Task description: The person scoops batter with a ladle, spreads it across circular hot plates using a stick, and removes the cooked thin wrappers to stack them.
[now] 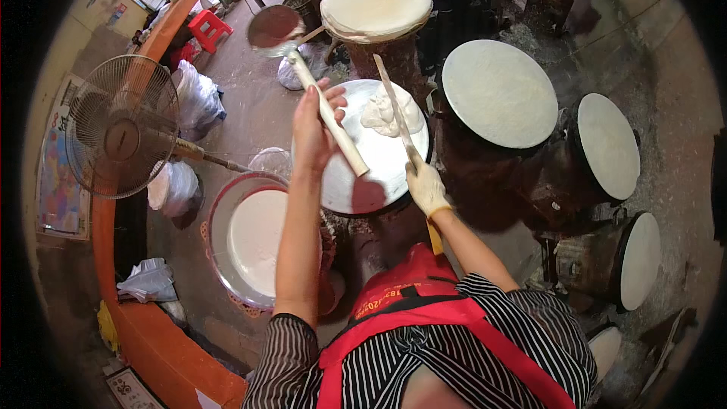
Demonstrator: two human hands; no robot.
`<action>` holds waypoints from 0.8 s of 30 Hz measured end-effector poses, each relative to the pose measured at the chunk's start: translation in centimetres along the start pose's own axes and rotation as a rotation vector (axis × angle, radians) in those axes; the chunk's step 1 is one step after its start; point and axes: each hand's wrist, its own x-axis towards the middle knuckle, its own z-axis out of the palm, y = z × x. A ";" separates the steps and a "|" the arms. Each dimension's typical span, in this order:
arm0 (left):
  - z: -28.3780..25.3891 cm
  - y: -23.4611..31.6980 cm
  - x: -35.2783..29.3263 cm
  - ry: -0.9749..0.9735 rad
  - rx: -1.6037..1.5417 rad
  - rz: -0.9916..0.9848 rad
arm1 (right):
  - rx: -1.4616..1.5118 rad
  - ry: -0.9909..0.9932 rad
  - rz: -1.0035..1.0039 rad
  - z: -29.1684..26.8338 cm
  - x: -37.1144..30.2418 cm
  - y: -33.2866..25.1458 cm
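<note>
My left hand is closed around the thick pale handle of a ladle, whose round reddish bowl points away from me. My right hand, in a light glove, grips a long flat scraper; its yellow end sticks out below the wrist. Both tools are above a round griddle dusted white. A soft white lump of dough sits on the griddle's far right part, partly behind the scraper. Left of my left forearm stands a large basin of white batter, partly hidden by the arm.
Round griddles covered with thin white sheets stand in an arc to the right. Beyond mine is a stack of pale round sheets. At left are a standing fan, plastic bags, a red stool and an orange ledge.
</note>
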 end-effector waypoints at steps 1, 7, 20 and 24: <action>-0.7 1.2 -0.2 0.012 0.008 -0.057 | 0.129 0.031 -0.103 0.3 0.9 -0.6; -12.8 2.2 -7.3 0.184 0.031 -0.379 | 0.975 -0.005 0.273 1.6 -4.2 -1.7; -24.2 0.0 -23.8 0.473 0.200 -0.435 | 0.844 -0.024 0.230 7.3 -1.2 -8.7; -28.1 -0.3 -25.6 0.477 0.195 -0.485 | 0.811 0.145 0.167 6.8 -4.2 -3.6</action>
